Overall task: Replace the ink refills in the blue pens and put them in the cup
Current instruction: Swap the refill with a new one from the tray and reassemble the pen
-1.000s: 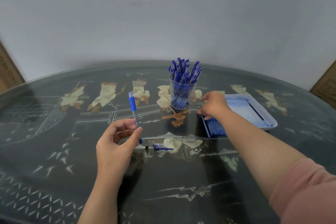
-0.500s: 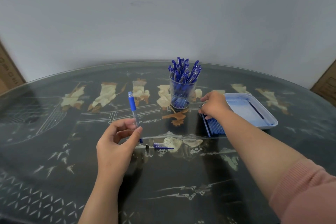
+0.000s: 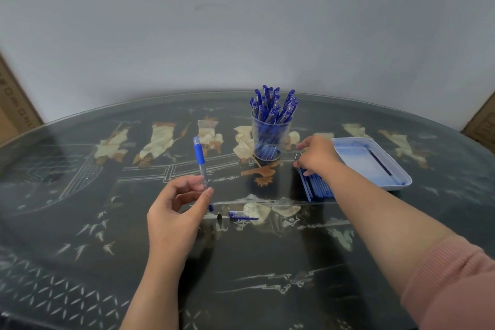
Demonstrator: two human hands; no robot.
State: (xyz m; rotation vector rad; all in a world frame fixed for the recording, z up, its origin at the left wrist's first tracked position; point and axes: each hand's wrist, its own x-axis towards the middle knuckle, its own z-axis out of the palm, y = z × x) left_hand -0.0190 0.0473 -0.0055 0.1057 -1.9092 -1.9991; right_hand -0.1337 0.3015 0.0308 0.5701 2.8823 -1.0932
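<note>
Barely anything has moved: the right hand (image 3: 318,158) stays on the refills (image 3: 320,191) beside the tray (image 3: 359,166), fingers bent, but whether it grips one cannot be told. The left hand (image 3: 174,211) pinches a pen (image 3: 201,166) upright, left of the full cup (image 3: 270,136).

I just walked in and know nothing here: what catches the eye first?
A clear cup crammed with blue pens stands far across the table. The left hand holds one pen upright, while the right hand touches blue refills beside a pale tray.
</note>
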